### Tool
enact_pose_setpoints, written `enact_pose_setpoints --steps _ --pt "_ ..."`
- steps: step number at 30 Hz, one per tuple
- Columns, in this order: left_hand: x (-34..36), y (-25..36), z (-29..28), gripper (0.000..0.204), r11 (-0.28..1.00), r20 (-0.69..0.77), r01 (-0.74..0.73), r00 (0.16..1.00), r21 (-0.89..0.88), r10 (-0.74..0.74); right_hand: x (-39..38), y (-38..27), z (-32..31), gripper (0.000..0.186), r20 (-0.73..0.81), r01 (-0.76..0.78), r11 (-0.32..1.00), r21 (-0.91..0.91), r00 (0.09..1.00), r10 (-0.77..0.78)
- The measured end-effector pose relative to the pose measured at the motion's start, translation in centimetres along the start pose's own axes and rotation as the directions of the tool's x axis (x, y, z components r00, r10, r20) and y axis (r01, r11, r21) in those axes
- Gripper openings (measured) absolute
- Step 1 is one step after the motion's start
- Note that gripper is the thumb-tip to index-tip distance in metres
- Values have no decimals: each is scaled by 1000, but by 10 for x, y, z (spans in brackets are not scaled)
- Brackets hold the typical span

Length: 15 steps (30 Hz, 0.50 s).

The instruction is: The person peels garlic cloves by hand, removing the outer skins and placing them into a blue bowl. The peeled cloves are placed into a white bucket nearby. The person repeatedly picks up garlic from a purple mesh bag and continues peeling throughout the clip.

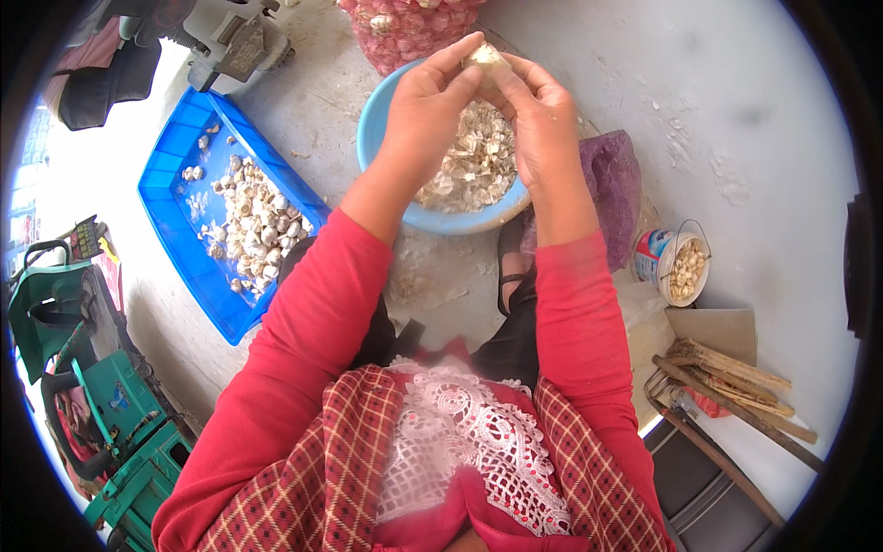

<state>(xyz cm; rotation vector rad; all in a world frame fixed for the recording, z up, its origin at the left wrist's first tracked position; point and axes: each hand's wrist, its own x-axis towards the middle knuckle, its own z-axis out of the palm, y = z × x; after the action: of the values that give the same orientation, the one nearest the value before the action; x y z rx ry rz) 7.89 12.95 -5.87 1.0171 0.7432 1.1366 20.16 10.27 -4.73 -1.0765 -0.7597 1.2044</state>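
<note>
Above the far part of a light blue basin [370, 129], both hands hold a piece of pale garlic [485, 57] between their fingertips. My left hand [421, 115] pinches it from the left with thumb and forefinger. From the other side, the thumb and fingers of my right hand [543, 120] close on it. The fingers partly cover the garlic, so whether it is a single clove or a bulb is hard to tell. Papery garlic skins [474, 161] lie heaped in the basin below my wrists.
To the left, a blue tray [170, 216] holds many garlic pieces [262, 216]. A red mesh sack [395, 41] stands beyond the basin. On the right are a purple mesh bag [612, 179], a small bucket of cloves [685, 267] and wooden sticks [736, 386]. Green machinery [120, 405] stands lower left.
</note>
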Motion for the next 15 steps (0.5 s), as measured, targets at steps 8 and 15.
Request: enact_pose_setpoints --steps 8,15 --pt "1 10 -4 50 989 31 -30 999 142 26 1 -9 -7 24 21 19 1000 22 1000 -19" --pt "2 17 -9 51 978 129 -25 992 206 -1 5 -16 -21 19 103 -39 999 25 994 36"
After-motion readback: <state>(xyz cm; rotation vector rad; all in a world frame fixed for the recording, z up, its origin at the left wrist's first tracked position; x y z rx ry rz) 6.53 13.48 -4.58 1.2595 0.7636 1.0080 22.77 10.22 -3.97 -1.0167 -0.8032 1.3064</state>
